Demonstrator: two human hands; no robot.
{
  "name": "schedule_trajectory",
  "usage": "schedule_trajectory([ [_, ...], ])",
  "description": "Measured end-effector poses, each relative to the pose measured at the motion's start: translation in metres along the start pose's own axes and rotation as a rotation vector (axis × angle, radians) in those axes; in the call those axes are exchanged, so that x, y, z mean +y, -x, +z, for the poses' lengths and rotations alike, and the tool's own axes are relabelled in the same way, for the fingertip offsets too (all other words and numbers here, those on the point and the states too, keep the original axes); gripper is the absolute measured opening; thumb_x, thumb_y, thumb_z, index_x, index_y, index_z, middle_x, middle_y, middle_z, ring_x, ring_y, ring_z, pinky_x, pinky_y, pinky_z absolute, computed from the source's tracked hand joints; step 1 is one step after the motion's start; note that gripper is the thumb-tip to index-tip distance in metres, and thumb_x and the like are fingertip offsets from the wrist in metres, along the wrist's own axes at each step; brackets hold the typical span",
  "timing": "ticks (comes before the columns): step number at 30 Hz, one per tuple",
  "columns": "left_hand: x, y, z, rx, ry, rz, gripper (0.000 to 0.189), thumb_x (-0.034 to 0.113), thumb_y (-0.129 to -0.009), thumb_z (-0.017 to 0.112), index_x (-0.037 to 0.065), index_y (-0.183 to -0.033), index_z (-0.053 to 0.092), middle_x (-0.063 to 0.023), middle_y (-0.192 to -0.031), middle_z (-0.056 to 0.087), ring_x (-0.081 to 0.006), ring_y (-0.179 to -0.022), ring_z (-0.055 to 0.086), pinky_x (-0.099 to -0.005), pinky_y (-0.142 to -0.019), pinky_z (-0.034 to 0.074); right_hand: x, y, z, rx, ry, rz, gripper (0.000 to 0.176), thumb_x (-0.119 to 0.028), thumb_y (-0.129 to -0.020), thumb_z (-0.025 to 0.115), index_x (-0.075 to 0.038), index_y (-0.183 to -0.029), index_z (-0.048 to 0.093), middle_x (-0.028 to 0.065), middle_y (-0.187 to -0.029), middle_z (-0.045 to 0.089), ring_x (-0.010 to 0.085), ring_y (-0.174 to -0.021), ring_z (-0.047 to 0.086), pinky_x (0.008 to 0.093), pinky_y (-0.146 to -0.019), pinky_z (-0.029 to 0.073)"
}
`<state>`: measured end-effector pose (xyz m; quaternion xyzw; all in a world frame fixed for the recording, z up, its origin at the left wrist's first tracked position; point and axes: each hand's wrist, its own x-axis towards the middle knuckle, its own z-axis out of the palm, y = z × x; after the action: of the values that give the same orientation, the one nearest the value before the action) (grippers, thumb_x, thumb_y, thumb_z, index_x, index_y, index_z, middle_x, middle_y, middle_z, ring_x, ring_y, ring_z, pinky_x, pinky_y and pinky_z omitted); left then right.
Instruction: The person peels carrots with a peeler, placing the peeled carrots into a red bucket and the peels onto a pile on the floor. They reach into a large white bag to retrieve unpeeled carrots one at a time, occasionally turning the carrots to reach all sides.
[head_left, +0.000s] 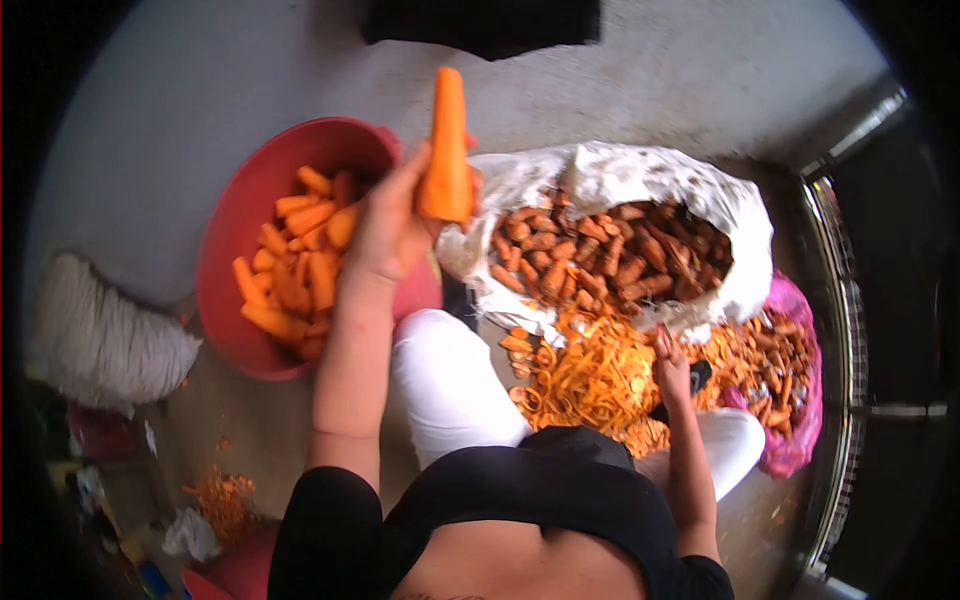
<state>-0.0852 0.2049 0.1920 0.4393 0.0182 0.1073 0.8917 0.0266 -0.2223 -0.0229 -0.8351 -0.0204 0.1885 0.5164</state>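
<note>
A peeled carrot (447,150) is gripped in my left hand (395,225), thick cut end toward me and narrower end pointing away. That hand is raised beside the right rim of a red tub (225,230), which holds peeled carrots (310,215). My right hand (672,368) is closed low over a heap of orange peelings (600,375); what its fingers hold is too small to make out. Just beyond the heap, an open white sack (740,200) lies full of unpeeled carrots (640,255).
A pink bag (812,370) with carrots and scraps stands at the right, near a metal-framed door (850,300). At the left is a grey-white sack (105,330). More peelings (225,500) lie at lower left by a crumpled plastic bag (190,535). Something black (480,22) is at the top.
</note>
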Motion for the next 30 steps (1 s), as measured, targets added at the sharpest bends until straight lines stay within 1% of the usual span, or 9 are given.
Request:
schedule_trajectory([
  [1,-0.025,-0.006,0.014,0.001,0.034,-0.048,0.048,0.041,-0.098,0.039,0.001,-0.123,0.046,-0.0126,-0.093,0.059,-0.0209,-0.079,0.061,-0.0315,-0.06,0.052,-0.022,0.01,0.004,-0.032,-0.178,0.062,0.03,-0.037,-0.095,0.052,-0.01,-0.083,0.057,-0.007,-0.051,0.036,0.004,-0.04,0.033,0.0218,-0.038,0.025],
  [3,-0.074,-0.016,0.025,-0.024,0.091,-0.15,0.045,0.041,-0.096,0.044,0.001,-0.116,0.049,-0.0126,-0.093,0.06,-0.0213,-0.081,0.062,-0.0304,-0.061,0.052,-0.043,0.021,0.01,0.036,-0.194,-0.086,0.034,-0.04,-0.095,0.05,-0.009,-0.08,0.055,-0.0071,-0.052,0.035,0.0038,-0.041,0.032,0.0216,-0.038,0.024],
  [5,-0.114,-0.019,0.041,0.053,0.27,-0.232,0.045,0.043,-0.095,0.045,0.003,-0.115,0.05,-0.0122,-0.092,0.06,-0.021,-0.08,0.061,-0.0301,-0.058,0.051,-0.053,0.031,0.007,0.052,-0.178,-0.165,0.035,-0.034,-0.096,0.05,-0.004,-0.103,0.065,-0.0067,-0.056,0.04,0.003,-0.05,0.037,0.0198,-0.046,0.029],
  [8,-0.159,-0.019,0.038,-0.043,0.362,-0.309,0.04,0.044,-0.096,0.043,0.008,-0.112,0.05,-0.0081,-0.089,0.061,-0.0161,-0.073,0.061,-0.0277,-0.052,0.047,-0.067,0.047,0.014,0.061,-0.177,-0.293,0.029,-0.027,-0.095,0.054,-0.003,-0.109,0.063,-0.0034,-0.069,0.054,0.0042,-0.06,0.047,0.0222,-0.052,0.038],
  [13,-0.19,-0.017,0.033,0.042,0.285,-0.372,0.037,0.042,-0.097,0.04,0.009,-0.11,0.051,-0.0061,-0.089,0.061,-0.0152,-0.074,0.06,-0.0287,-0.056,0.047,-0.093,0.058,0.02,-0.053,0.178,-0.515,0.025,-0.017,-0.087,0.061,-0.002,-0.107,0.063,0.0059,-0.075,0.063,0.0098,-0.065,0.058,0.0239,-0.06,0.045],
  [16,-0.198,-0.017,0.034,0.117,0.205,-0.418,0.041,0.042,-0.097,0.038,0.006,-0.114,0.05,-0.0076,-0.09,0.06,-0.0169,-0.073,0.058,-0.0292,-0.056,0.046,-0.108,0.055,0.028,-0.034,0.297,-0.715,0.028,-0.021,-0.081,0.066,-0.004,-0.103,0.065,0.0111,-0.07,0.062,0.0215,-0.059,0.061,0.0308,-0.057,0.047],
  [19,-0.2,-0.014,0.043,0.186,0.163,-0.447,0.04,0.04,-0.097,0.039,0.006,-0.112,0.053,-0.0069,-0.089,0.062,-0.0161,-0.073,0.06,-0.0286,-0.059,0.047,-0.127,0.054,0.031,-0.046,0.421,-0.78,0.028,-0.024,-0.08,0.067,-0.005,-0.101,0.066,0.0108,-0.071,0.063,0.0246,-0.061,0.062,0.0333,-0.057,0.048],
  [26,-0.203,-0.01,0.044,0.224,0.166,-0.511,0.037,0.036,-0.096,0.038,0.006,-0.108,0.056,-0.0053,-0.087,0.063,-0.0156,-0.073,0.061,-0.0282,-0.058,0.047,-0.131,0.048,0.036,-0.136,0.57,-0.712,0.027,-0.028,-0.082,0.065,-0.009,-0.102,0.066,0.0103,-0.072,0.064,0.0293,-0.063,0.062,0.0363,-0.057,0.049],
  [30,-0.204,-0.009,0.042,0.226,0.183,-0.513,0.034,0.035,-0.096,0.041,0.007,-0.11,0.054,-0.0058,-0.085,0.062,-0.0164,-0.071,0.061,-0.0284,-0.055,0.047,-0.126,0.046,0.037,-0.101,0.448,-0.573,0.028,-0.027,-0.085,0.063,-0.007,-0.104,0.065,0.0133,-0.075,0.065,0.027,-0.064,0.064,0.034,-0.058,0.049],
])
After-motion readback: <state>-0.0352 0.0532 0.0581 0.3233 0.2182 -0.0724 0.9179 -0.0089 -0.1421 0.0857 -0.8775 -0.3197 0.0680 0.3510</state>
